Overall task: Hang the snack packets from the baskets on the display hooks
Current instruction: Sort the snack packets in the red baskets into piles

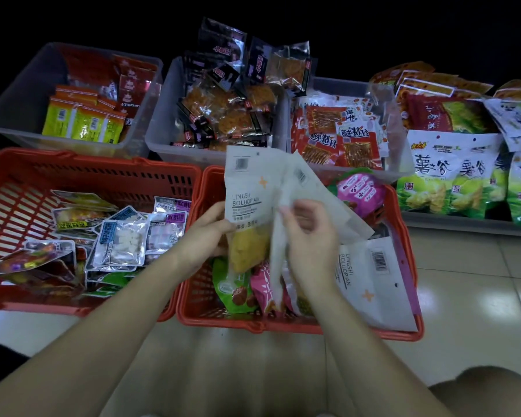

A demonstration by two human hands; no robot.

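Over the right red basket [298, 328] my left hand [206, 236] grips a white snack packet with yellow contents [247, 200], held upright. My right hand [309, 233] pinches a second white packet [316, 191] beside it, the two overlapping. A third white packet [373, 284] lies in the same basket, among pink and green packets [238, 290]. The left red basket [97, 173] holds several small clear and silver packets [121, 242]. No display hooks are in view.
Behind the red baskets stand three clear bins: yellow and red packets [85, 118], dark packets [229, 97], red packets [337, 136]. Green chip bags [451, 182] pile at the right. Tiled floor [475, 296] lies right and in front. My knee [487, 392] shows bottom right.
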